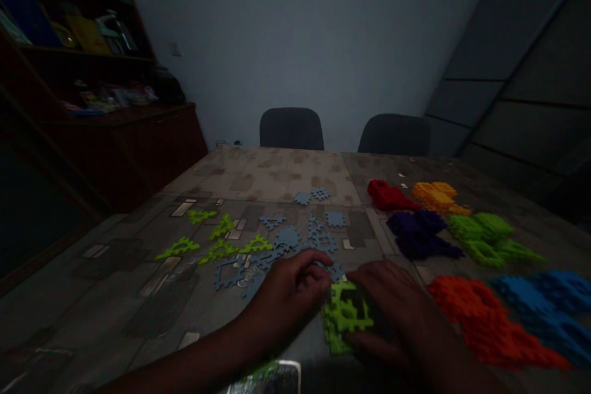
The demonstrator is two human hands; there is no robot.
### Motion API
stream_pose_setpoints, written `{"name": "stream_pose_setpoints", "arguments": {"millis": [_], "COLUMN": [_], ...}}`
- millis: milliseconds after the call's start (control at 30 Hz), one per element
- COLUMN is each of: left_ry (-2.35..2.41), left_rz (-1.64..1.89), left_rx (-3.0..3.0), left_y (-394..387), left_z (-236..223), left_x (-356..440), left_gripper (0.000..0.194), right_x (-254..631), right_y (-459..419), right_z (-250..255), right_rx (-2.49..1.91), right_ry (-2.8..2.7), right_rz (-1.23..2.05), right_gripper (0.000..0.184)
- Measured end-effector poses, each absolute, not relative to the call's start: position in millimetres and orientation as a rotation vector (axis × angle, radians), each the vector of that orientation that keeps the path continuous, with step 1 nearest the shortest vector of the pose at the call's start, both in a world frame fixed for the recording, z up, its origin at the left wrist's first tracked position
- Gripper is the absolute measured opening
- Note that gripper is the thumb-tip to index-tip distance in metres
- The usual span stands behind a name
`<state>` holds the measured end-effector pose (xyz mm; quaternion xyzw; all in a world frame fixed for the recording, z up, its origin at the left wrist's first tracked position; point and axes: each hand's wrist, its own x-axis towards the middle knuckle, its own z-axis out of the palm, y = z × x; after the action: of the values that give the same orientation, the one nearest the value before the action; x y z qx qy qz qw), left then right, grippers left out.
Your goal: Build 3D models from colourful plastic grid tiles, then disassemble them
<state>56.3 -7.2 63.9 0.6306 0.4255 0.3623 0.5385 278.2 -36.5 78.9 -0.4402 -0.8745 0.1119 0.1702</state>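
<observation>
A lime-green block of joined foam puzzle pieces [344, 315] rests on the table near its front edge. My right hand [397, 308] curls round the block's right side, thumb under it and fingers over it. My left hand [289, 295] rests beside the block on its left with fingers bent, its fingertips at the block's top edge and near a grey-blue piece [335, 271]. Loose lime-green pieces [217, 240] and grey-blue pieces [295, 237] lie scattered beyond my left hand.
Piles of foam pieces lie on the right: red [388, 196], yellow-orange [436, 196], purple [420, 231], green [489, 237], orange-red [489, 320], blue [549, 308]. Two dark chairs [290, 128] stand at the patterned table's [272, 172] far edge. A dark wooden shelf unit [92, 92] fills the left.
</observation>
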Motion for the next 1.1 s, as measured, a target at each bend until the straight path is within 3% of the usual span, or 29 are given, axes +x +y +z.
{"name": "stream_pose_setpoints", "arguments": {"millis": [133,333,500,700,1100], "left_ry": [1.077,1.022,1.037,1.038,1.066], "left_rz": [0.762,0.5,0.443,0.467,0.529], "left_rx": [1.808,2.183,2.356,2.393,2.409], "left_y": [-14,-27,-30,-32,-34], "left_z": [60,35,14,4,-1], "left_x": [43,37,40,44,49], "left_gripper": [0.026,0.081,0.107,0.118,0.133], "right_x": [287,262,274,295,280], "right_y": [-47,-70,-71,-55,-42], "right_z": [68,48,49,75,79], "right_rx": [-1.419,-1.763,-1.734,-1.147,-1.253], "right_ry": [-2.354,-2.239,-2.309,-2.638,-2.554], "right_rz": [0.051,0.009,0.089,0.578,0.679], "right_gripper": [0.044,0.037,0.058,0.084,0.078]}}
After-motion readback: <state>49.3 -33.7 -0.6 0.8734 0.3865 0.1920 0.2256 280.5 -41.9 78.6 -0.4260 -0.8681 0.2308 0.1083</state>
